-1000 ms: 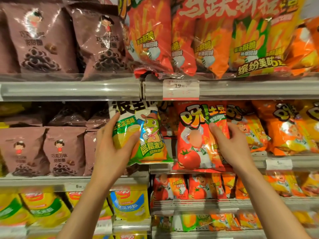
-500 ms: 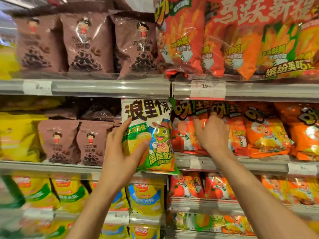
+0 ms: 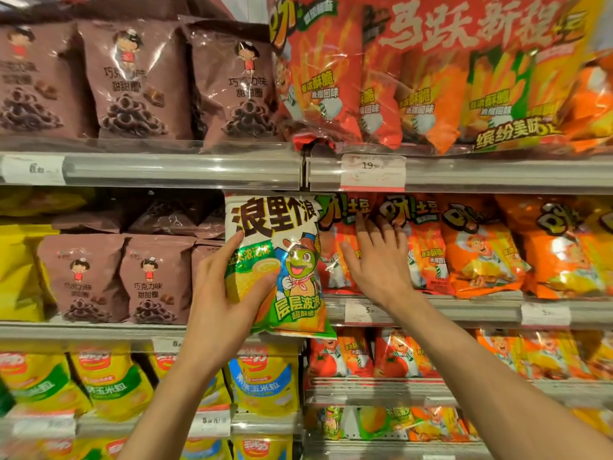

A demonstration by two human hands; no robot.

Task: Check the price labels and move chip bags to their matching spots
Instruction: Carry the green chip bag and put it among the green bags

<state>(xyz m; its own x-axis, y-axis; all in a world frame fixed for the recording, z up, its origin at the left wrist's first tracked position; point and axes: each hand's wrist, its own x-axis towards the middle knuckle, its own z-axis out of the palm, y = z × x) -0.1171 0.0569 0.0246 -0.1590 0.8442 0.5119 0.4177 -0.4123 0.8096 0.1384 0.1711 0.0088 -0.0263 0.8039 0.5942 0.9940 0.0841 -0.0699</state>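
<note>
Item: green-and-white chip bag point(image 3: 278, 263), upright with long axis vertical, gripped at its left edge by the left hand point(image 3: 229, 293), thumb across the front; held in front of the middle shelf. Right hand point(image 3: 378, 260), fingers spread and holding nothing, lies flat on the red chip bags point(image 3: 341, 254) just right of it. Similar green bags point(image 3: 335, 423) sit low and right, likely the matching spot, so the bag's holder is nearer.

The left hand point(image 3: 215, 293) grips a green-and-white chip bag point(image 3: 282, 260); the right hand point(image 3: 378, 263) presses flat on red bags point(image 3: 335, 260).
</note>
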